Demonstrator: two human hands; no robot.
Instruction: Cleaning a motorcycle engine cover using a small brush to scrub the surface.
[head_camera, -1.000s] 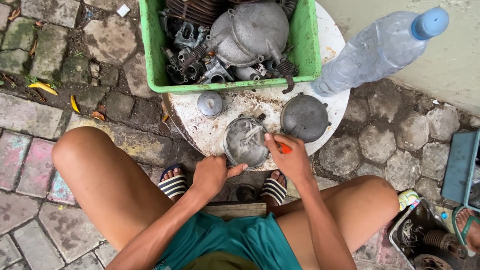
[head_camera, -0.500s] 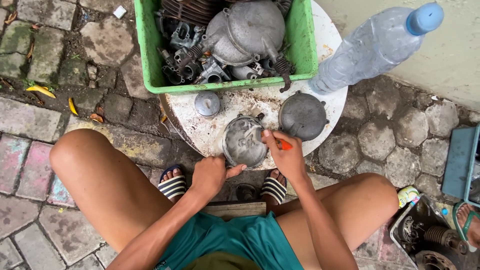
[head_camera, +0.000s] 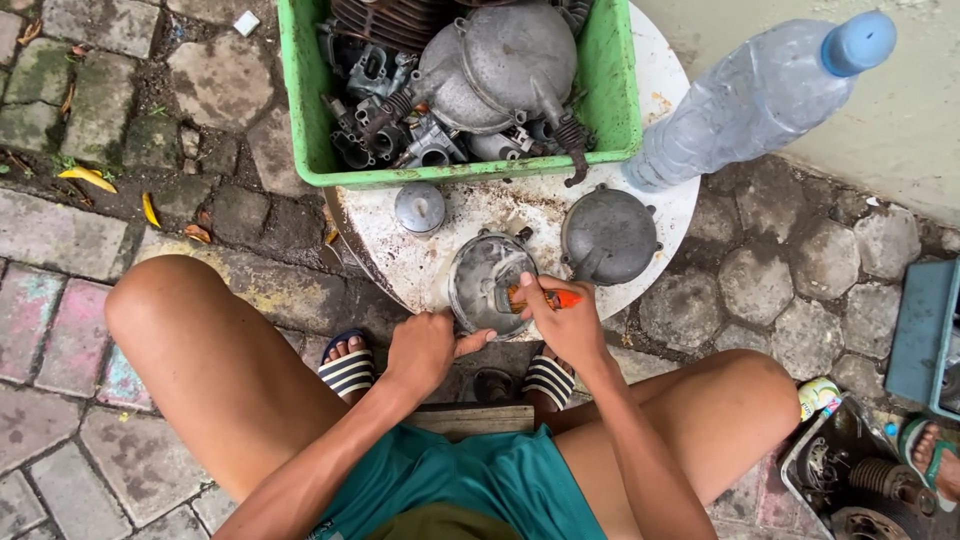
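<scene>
Scrubbing step: right hand (head_camera: 568, 325) grips orange brush (head_camera: 545, 298) inside round metal cover (head_camera: 487, 283), left hand (head_camera: 425, 350) pinches rim at 7 o'clock; next prob. needs steady hold w/ short strokes.

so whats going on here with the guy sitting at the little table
A seated person is working on a round grey metal cover at the near edge of a small white round table. The left hand steadies the cover's rim while the right hand holds an orange-handled brush inside it. Beside it lie a second grey cover and a small metal cap. Behind them stand a green crate of engine parts and a clear plastic bottle.
</scene>
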